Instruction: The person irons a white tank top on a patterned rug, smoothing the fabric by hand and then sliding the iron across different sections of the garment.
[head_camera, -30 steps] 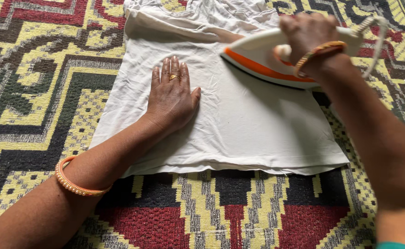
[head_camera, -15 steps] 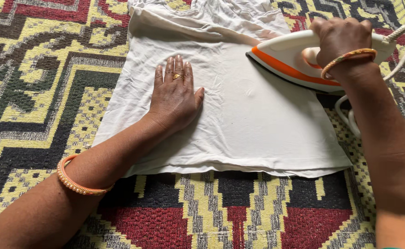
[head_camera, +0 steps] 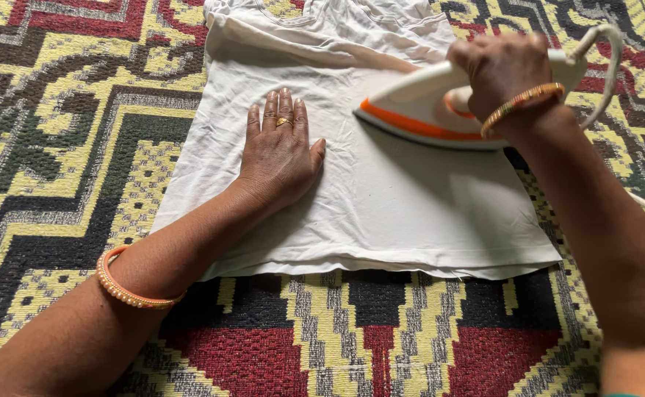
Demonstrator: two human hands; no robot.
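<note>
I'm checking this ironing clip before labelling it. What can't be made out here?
Head view:
- Iron soleplate: faces down onto the shirt.
- Iron handle: covered by the right hand.
- Shirt top: cut off by the upper edge.
- Cord: runs behind the right arm.

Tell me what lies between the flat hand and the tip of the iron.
Only bare white cloth: the head view shows nothing else between the left hand and the iron, which the right hand grips.

The shirt (head_camera: 381,213) is thin white cloth, matt and smooth, with faint creases. The iron (head_camera: 440,110) has a glossy white plastic body with an orange band; its cord (head_camera: 607,66) is white. The mat (head_camera: 65,147) is coarse woven material, matt and rough-textured.
</note>
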